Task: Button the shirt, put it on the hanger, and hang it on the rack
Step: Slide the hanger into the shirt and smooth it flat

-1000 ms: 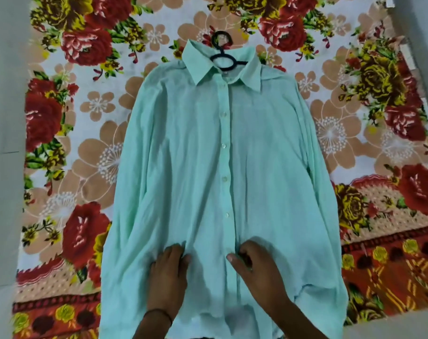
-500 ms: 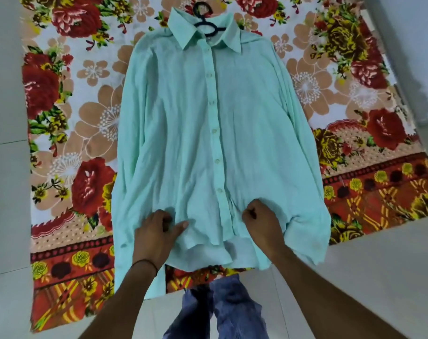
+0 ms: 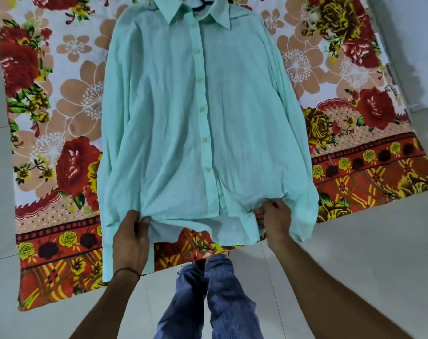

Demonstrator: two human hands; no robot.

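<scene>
A mint-green long-sleeved shirt (image 3: 183, 113) lies flat, front up, on a flowered blanket, its placket buttoned down the middle. A dark hanger (image 3: 195, 2) is inside it; only part of its hook shows at the collar, at the frame's top edge. My left hand (image 3: 131, 241) pinches the bottom hem at the left side. My right hand (image 3: 272, 218) grips the hem at the right, bunching the cloth. Both sleeves lie along the shirt's sides.
The flowered blanket (image 3: 61, 167) is spread on a pale tiled floor (image 3: 354, 253). My legs in blue jeans (image 3: 208, 302) stand at the blanket's near edge. A grey wall (image 3: 413, 45) rises at the right. No rack is in view.
The camera has pulled back and up, so the shirt sits higher in the frame. Both hands slid from near the placket outward to the hem and closed on the cloth.
</scene>
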